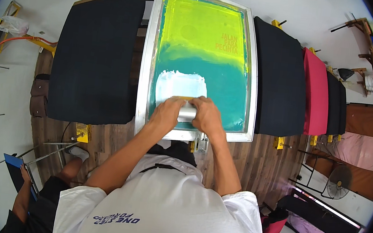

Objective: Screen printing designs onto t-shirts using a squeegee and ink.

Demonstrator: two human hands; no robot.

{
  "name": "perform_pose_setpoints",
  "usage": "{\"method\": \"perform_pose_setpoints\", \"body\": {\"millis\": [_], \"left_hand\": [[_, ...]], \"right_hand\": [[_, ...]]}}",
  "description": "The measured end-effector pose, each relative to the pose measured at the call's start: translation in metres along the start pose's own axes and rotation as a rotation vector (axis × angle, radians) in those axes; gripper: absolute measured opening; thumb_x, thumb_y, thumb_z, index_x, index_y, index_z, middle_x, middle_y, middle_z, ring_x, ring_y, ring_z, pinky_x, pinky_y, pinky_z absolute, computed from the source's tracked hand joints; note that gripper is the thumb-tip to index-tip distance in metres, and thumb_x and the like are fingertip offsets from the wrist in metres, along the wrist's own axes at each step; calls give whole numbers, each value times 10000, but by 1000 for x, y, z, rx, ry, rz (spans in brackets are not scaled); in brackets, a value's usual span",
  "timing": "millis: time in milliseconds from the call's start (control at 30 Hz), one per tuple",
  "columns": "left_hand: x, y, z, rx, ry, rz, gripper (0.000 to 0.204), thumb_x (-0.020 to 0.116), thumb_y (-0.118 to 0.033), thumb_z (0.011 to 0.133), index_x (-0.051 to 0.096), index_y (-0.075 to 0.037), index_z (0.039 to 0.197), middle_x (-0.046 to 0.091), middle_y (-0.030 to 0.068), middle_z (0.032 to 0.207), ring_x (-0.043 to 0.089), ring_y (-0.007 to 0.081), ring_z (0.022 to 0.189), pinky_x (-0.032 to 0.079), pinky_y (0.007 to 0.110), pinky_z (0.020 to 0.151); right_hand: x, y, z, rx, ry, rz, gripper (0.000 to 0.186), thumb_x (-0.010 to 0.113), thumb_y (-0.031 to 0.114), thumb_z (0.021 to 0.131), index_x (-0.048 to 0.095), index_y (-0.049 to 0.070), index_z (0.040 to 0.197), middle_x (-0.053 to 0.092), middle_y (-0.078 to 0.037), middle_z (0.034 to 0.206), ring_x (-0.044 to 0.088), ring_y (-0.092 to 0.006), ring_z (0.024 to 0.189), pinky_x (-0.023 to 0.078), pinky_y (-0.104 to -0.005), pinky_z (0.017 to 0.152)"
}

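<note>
The person's left hand and right hand sit side by side, each grip closed on the silver squeegee. It lies over the lower part of the metal-framed screen, just nearer than the white ink. 2 black boards flank the screen.

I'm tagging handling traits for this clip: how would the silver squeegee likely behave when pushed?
The silver squeegee is probably stiff: its metallic body shows no bend between the left hand and right hand. It may slide with some drag, given the white ink beside it. Being smooth-looking, it could turn slippery if inked.
</note>
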State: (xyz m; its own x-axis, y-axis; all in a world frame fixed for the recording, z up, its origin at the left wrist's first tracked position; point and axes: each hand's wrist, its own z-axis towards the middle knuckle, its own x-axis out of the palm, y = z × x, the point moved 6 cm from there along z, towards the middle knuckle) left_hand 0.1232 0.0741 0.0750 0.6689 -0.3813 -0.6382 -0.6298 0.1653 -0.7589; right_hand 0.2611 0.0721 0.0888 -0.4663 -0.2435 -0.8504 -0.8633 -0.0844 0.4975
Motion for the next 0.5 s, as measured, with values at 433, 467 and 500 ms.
{"method": "perform_pose_setpoints", "body": {"millis": [433, 467, 500], "left_hand": [[3, -8, -44, -76, 212, -30, 449, 570, 131, 724, 678, 13, 1143, 674, 278, 1055, 652, 443, 990, 513, 465, 912], [3, -6, -38, -130, 311, -26, 463, 578, 126, 712, 693, -8, 1140, 685, 278, 1011, 662, 444, 962, 519, 463, 901], [-4, -4, -31, -134, 294, 5, 486, 577, 117, 706, 709, -47, 1144, 689, 275, 969, 670, 437, 940, 528, 456, 884]], "right_hand": [[7, 13, -42, 50, 182, 6, 398, 701, -30, 623, 735, 64, 1008, 708, -156, 967, 664, -357, 951, 544, -430, 858], [3, 14, -34, 84, 235, 0, 393, 698, -22, 632, 736, 71, 1011, 708, -157, 949, 671, -359, 934, 549, -439, 837], [0, 17, -26, 106, 294, -4, 388, 695, -13, 640, 736, 79, 1015, 708, -159, 930, 679, -360, 918, 553, -448, 815]]}}
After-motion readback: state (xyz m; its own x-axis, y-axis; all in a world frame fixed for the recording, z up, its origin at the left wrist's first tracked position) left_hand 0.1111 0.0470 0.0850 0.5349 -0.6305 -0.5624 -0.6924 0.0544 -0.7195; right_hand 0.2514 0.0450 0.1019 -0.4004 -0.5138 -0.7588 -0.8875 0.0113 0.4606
